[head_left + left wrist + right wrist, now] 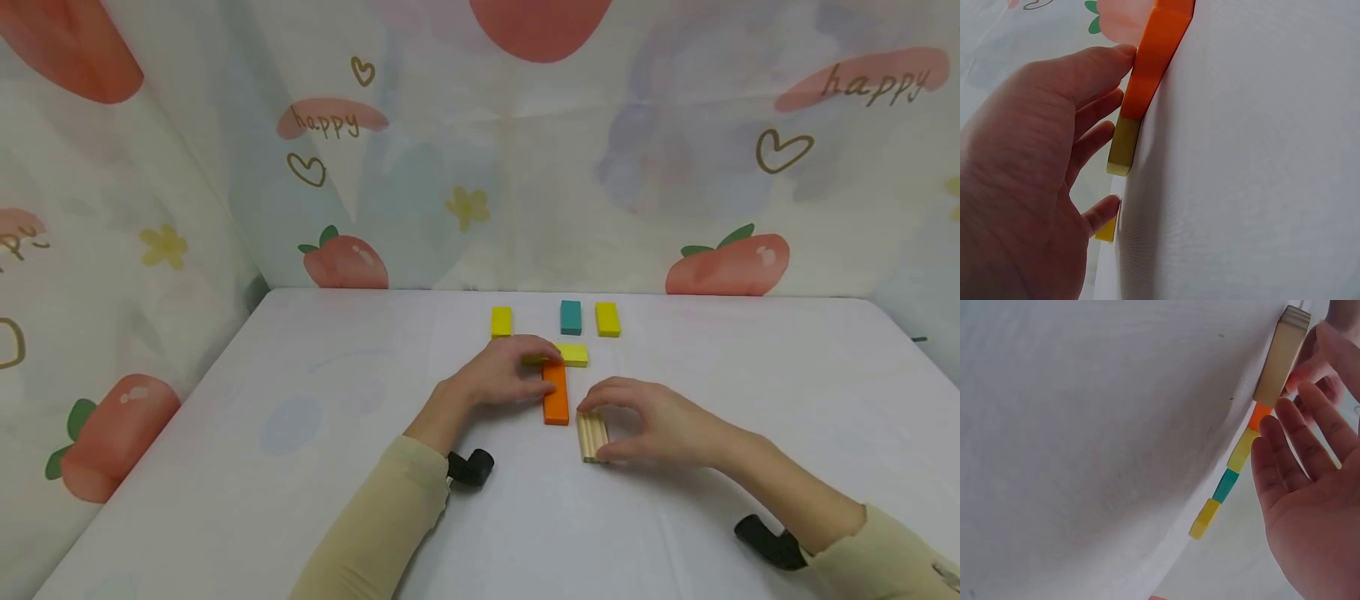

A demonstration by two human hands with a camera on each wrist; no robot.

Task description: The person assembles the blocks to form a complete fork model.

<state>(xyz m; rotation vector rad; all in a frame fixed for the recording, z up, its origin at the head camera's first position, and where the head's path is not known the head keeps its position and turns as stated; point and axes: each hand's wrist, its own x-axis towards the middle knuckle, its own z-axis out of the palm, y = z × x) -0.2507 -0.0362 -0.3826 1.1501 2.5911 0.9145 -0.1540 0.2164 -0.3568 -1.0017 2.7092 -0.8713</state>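
Note:
An orange rectangular block lies lengthwise in the middle of the white table, its far end against a yellow block lying crosswise. My left hand reaches over both from the left. Its thumb tip is at the orange block's side, and its loosely bent fingers come down by the yellow block, partly covering it. To the right sits a light wooden block with grooved lines. My right hand pinches it end to end, forefinger at the far end and thumb at the near end.
Farther back stand a yellow block on the left, a teal block and another yellow block. A patterned cloth wall rises behind the table's far edge. Black wrist mounts stick out beside both forearms.

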